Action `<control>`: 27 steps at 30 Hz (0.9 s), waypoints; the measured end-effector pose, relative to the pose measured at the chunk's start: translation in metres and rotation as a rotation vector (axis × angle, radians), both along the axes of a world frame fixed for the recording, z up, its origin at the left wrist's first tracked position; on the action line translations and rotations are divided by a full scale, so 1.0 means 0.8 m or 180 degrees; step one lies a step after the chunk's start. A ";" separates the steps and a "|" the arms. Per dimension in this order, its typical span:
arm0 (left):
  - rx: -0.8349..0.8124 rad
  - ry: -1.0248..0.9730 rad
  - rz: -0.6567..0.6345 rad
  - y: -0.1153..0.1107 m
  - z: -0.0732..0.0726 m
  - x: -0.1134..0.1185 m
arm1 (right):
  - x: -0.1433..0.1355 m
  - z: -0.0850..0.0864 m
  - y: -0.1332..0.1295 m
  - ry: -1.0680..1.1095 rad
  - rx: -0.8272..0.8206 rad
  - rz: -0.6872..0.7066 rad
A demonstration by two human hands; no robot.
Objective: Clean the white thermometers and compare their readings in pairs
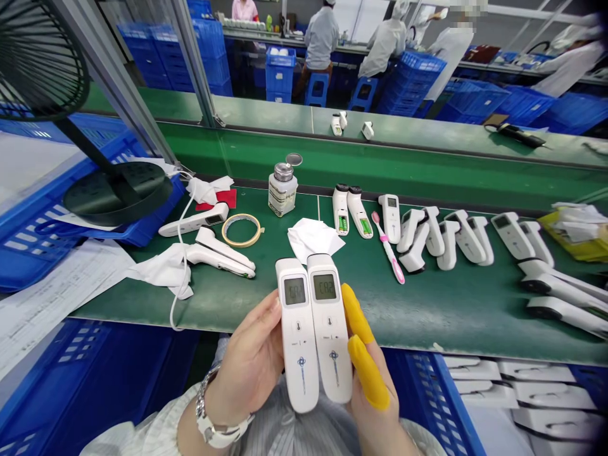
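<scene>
Two white infrared thermometers stand side by side in front of me, screens lit. My left hand [249, 367], with a watch on the wrist, grips the left thermometer [297, 342]. My right hand [373, 380], with yellow finger cots on two fingers, holds the right thermometer [331, 329]. Both devices touch along their sides, above the near edge of the green bench [427, 310].
Several white thermometers [446, 237] lie in a row on the bench's right, two with battery bays open [351, 212]. A pink toothbrush [389, 250], white cloth [313, 237], tape roll [242, 229], solvent dispenser bottle [282, 189], black fan base [118, 190] and blue crates [80, 386] surround them. Workers stand at the far benches.
</scene>
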State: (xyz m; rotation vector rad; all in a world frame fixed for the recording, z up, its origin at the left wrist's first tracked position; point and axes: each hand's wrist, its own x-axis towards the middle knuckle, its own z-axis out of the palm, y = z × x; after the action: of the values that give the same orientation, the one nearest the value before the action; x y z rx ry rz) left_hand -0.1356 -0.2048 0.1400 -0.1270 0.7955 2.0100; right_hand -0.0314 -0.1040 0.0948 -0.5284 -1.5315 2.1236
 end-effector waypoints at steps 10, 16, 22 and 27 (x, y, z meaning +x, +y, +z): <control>-0.0045 0.0051 0.0032 0.001 0.000 0.000 | 0.019 -0.055 0.003 -0.0060 0.0276 -0.0268; -0.0032 0.0140 0.0057 0.003 -0.002 0.001 | 0.022 -0.063 0.003 -0.0014 0.0105 -0.0217; -0.0076 0.0279 0.0106 0.008 -0.010 0.014 | 0.002 -0.026 -0.008 0.0139 -0.0042 -0.0145; -0.0246 0.0456 -0.0001 0.012 -0.016 0.017 | -0.007 0.011 -0.018 0.0076 -0.0331 0.0073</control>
State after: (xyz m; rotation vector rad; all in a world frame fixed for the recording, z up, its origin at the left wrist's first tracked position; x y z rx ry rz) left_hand -0.1217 -0.1954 0.1276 -0.0272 0.9642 2.0053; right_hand -0.0367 -0.1184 0.1036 -0.5214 -1.4268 2.2284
